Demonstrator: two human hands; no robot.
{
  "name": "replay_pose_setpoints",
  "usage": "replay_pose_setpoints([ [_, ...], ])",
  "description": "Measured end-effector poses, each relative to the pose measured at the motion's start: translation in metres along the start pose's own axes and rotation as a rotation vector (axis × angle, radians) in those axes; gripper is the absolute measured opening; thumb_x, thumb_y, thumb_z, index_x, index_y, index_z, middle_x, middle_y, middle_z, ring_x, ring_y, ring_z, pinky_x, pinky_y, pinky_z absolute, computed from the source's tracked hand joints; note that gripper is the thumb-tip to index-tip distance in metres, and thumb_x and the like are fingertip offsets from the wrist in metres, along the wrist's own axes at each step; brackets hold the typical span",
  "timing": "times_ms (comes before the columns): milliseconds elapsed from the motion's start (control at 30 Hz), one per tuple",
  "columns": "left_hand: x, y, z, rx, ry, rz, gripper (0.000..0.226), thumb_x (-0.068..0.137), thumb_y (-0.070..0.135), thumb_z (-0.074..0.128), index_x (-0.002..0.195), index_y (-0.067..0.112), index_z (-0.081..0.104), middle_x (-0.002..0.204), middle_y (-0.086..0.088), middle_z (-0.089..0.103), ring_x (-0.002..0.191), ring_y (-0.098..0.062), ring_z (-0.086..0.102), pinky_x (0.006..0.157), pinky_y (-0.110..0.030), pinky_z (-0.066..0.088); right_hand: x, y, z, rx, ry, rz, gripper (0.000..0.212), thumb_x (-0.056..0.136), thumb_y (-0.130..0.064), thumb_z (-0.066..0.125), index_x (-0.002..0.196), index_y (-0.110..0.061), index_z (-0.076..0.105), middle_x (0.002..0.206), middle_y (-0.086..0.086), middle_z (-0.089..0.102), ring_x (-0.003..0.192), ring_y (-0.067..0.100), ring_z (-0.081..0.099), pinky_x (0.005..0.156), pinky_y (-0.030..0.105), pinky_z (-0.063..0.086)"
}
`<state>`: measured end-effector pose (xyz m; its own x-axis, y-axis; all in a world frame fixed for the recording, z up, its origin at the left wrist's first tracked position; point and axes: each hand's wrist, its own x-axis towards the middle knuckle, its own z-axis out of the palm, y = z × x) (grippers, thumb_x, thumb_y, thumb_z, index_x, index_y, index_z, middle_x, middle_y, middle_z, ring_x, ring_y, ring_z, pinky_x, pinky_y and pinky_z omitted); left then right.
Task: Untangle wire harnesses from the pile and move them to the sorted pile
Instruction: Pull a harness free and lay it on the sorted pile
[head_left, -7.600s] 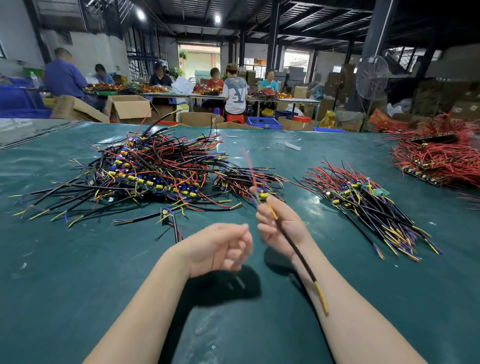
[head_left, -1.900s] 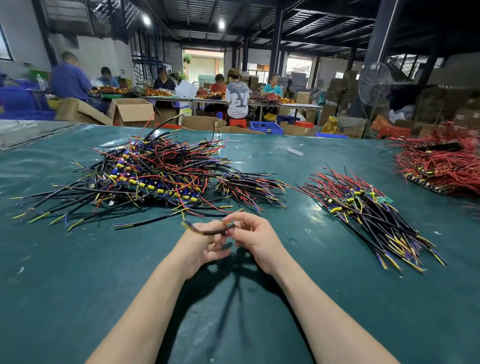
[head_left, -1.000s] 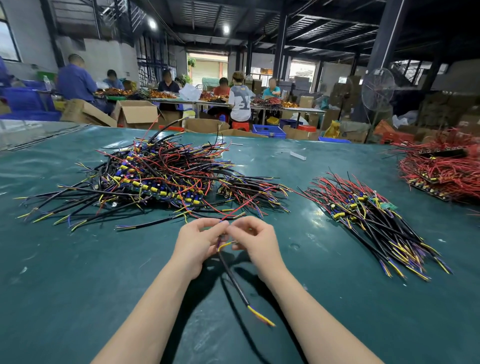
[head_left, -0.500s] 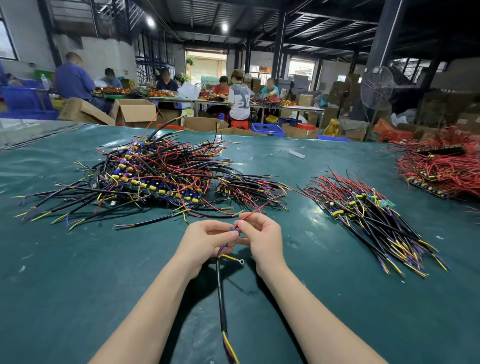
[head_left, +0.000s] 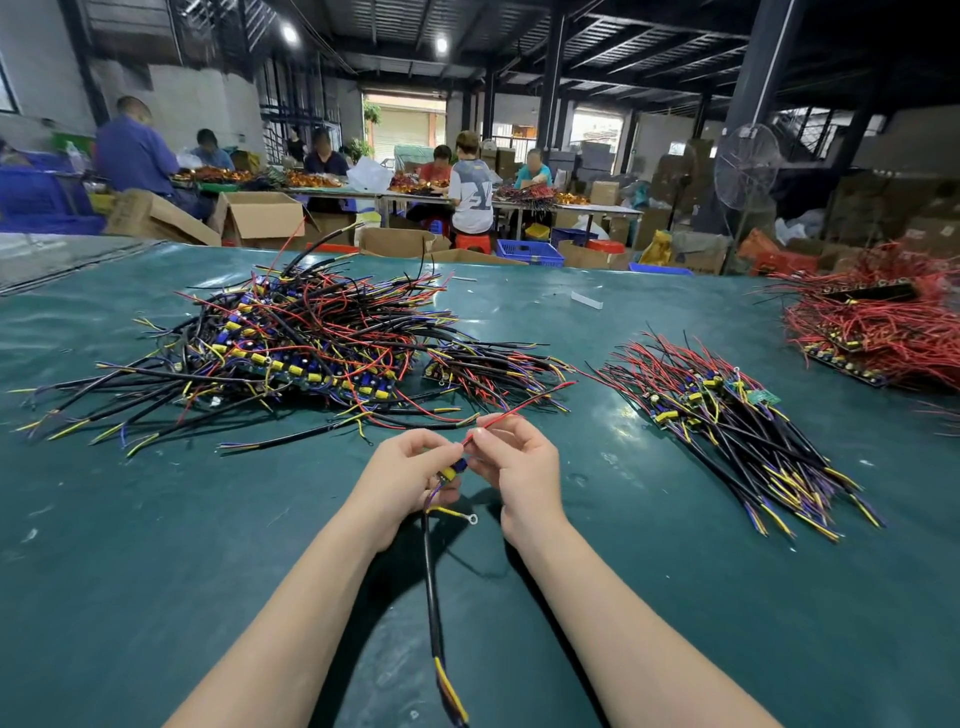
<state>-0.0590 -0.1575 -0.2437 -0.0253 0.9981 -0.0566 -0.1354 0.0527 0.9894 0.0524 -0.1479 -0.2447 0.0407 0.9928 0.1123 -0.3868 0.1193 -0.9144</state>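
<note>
Your left hand (head_left: 402, 480) and right hand (head_left: 519, 470) meet just above the green tabletop (head_left: 156, 545), both pinched on one wire harness (head_left: 432, 577). The left hand's fingers are closed on the small blue-and-yellow component at the harness's top end. The right hand's thumb and forefinger nip a thin red wire (head_left: 519, 410) that runs off toward 2 o'clock, its far end in the air near the tangled pile's edge. From your hands the harness's black sheathed cable hangs toward 6 o'clock, ending in yellow and purple leads near the bottom of the view. A short yellow lead with a ring terminal (head_left: 471, 518) sticks out beneath your hands, between your wrists.

The tangled pile (head_left: 291, 343) — black, red, yellow and blue wires heaped high — lies at 11 o'clock from your hands. The sorted pile (head_left: 727, 415) lies at 2 o'clock, well apart from your hands, its harnesses all laid the same way. A third heap, mostly red wires (head_left: 878, 327), sits at the far right edge of the tabletop. Behind, other people work at long tables among cardboard boxes (head_left: 260, 215).
</note>
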Motion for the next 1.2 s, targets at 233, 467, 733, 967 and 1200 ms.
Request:
replay_pose_setpoints([
  [233, 0.0010, 0.0018, 0.0015, -0.045, 0.016, -0.039, 0.031, 0.082, -0.010, 0.047, 0.058, 0.009, 0.042, 0.060, -0.012, 0.060, 0.045, -0.015, 0.058, 0.041, -0.018, 0.045, 0.0003, 0.0003, 0.0034, 0.041, 0.062, 0.010, 0.023, 0.081, 0.013, 0.057, 0.070, -0.007, 0.060, 0.053, 0.001, 0.057, 0.045, 0.006, 0.055, 0.048, 0.015, 0.048],
  [467, 0.0030, 0.0007, 0.0031, -0.001, -0.017, -0.064, 0.029, 0.085, -0.003, 0.046, 0.063, 0.013, 0.037, 0.053, -0.006, 0.063, 0.043, -0.010, 0.052, 0.036, -0.014, 0.031, 0.0029, 0.0018, 0.0014, 0.096, 0.115, 0.073, 0.025, 0.083, 0.013, 0.056, 0.069, -0.006, 0.049, 0.064, 0.011, 0.057, 0.045, 0.008, 0.061, 0.045, 0.019, 0.051],
  [733, 0.0010, -0.0016, 0.0040, 0.092, -0.066, -0.030, 0.019, 0.094, 0.010, 0.050, 0.078, 0.008, 0.060, 0.050, 0.001, 0.060, 0.043, -0.006, 0.050, 0.041, -0.014, 0.040, 0.0042, 0.0016, -0.0007, 0.145, 0.202, 0.015, 0.033, 0.080, 0.015, 0.056, 0.085, -0.015, 0.044, 0.067, 0.007, 0.061, 0.052, 0.010, 0.061, 0.049, 0.016, 0.051],
  [967, -0.0012, -0.0035, 0.0090, 0.217, -0.069, 0.002, 0.024, 0.088, 0.000, 0.053, 0.067, 0.007, 0.063, 0.053, -0.003, 0.056, 0.040, -0.012, 0.047, 0.040, -0.016, 0.040, 0.0046, -0.0022, -0.0014, 0.073, 0.207, 0.056, 0.021, 0.078, 0.015, 0.059, 0.072, -0.005, 0.057, 0.062, 0.005, 0.057, 0.043, 0.005, 0.057, 0.045, 0.016, 0.050],
  [1200, -0.0003, -0.0057, 0.0082, 0.336, -0.003, 0.051, 0.027, 0.089, 0.004, 0.050, 0.077, 0.019, 0.069, 0.060, 0.001, 0.061, 0.047, -0.006, 0.054, 0.046, -0.017, 0.045, 0.0056, -0.0014, -0.0027, 0.029, 0.259, 0.054, 0.024, 0.077, 0.014, 0.061, 0.063, -0.005, 0.056, 0.054, 0.005, 0.056, 0.039, 0.004, 0.058, 0.040, 0.017, 0.047],
])
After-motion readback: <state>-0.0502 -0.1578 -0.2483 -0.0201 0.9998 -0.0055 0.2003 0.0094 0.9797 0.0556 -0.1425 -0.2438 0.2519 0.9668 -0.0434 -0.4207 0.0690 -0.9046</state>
